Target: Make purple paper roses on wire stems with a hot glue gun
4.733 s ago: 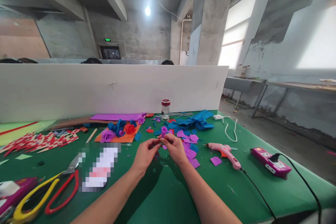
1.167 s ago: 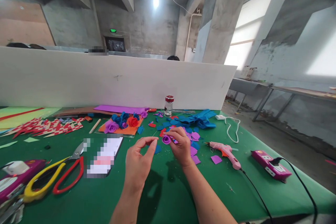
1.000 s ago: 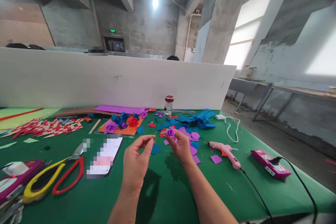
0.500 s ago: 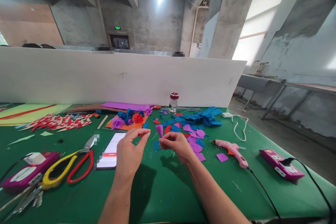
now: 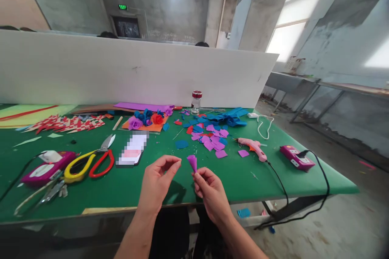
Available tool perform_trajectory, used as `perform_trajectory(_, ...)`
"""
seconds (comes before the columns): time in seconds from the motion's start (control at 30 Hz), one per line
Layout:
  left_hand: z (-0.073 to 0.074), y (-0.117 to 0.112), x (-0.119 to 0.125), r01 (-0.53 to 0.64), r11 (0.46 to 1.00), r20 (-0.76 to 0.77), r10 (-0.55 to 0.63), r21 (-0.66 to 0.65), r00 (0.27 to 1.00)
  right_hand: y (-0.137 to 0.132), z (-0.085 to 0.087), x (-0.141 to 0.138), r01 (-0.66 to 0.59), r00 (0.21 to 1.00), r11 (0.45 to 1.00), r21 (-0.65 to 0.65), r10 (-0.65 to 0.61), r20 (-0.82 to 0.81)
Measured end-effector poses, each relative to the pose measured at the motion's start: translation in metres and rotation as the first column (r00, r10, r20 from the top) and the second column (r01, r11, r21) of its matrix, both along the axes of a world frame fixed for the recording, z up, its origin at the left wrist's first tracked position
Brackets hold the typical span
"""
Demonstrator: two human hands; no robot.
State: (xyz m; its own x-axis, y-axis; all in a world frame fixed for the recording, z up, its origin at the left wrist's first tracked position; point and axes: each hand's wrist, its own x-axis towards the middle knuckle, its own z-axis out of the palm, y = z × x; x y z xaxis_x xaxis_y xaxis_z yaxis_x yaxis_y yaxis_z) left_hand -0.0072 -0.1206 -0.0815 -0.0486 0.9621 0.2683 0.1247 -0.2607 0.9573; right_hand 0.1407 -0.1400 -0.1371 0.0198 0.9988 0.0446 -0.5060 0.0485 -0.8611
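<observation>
My right hand (image 5: 209, 190) pinches the lower tip of a small purple paper flower bud (image 5: 192, 162), rolled into a cone with its wide end up. To its left, my left hand (image 5: 161, 182) has thumb and forefinger pressed together; whether anything tiny is between them I cannot make out. The two hands are apart, above the front of the green table (image 5: 121, 186). Beyond them lie loose purple paper petals (image 5: 212, 143) and a blue paper petal (image 5: 181, 144). Finished paper flowers (image 5: 147, 119) in blue, purple and red rest on an orange sheet farther back.
A pink glue gun (image 5: 253, 147) lies at the right, its cord running to a purple power strip (image 5: 297, 158). Left are yellow-and-red scissors (image 5: 91, 162), a phone (image 5: 132, 149) and another power strip (image 5: 48, 170). A red-lidded glass jar (image 5: 196, 103) stands before the white partition (image 5: 170, 68).
The view has tipped downward, so the table's front edge now shows. My right hand still pinches the purple bud, held a little lower and farther from the petals; my left hand stays pinched.
</observation>
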Motion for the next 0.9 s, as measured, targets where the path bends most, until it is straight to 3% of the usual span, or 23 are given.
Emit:
perform_trajectory(0.23,0.014,-0.012,0.015,0.068,0.995,-0.057,-0.063,0.075,0.996,-0.012,0.007,0.004,0.073,0.997,0.997,0.040,-0.072,-0.030)
perform_trajectory(0.43,0.042,-0.004,0.021,0.054,0.990,-0.095,-0.042,0.133,0.995,0.005,0.036,0.007,0.152,0.988,0.987,0.046,-0.151,-0.031)
perform_trajectory(0.57,0.055,-0.004,0.018,0.062,0.990,-0.111,-0.048,0.127,0.993,0.005,0.050,0.002,0.108,0.991,0.994,0.011,-0.107,-0.083)
perform_trajectory(0.7,0.053,-0.004,0.013,0.044,0.992,-0.110,-0.031,0.120,0.993,0.000,0.049,0.002,0.079,0.987,0.997,-0.019,-0.081,-0.141)
perform_trajectory(0.9,0.040,-0.005,0.017,0.094,0.991,-0.151,-0.080,0.090,0.985,-0.008,0.039,0.004,0.004,0.977,0.998,-0.070,-0.019,-0.211)
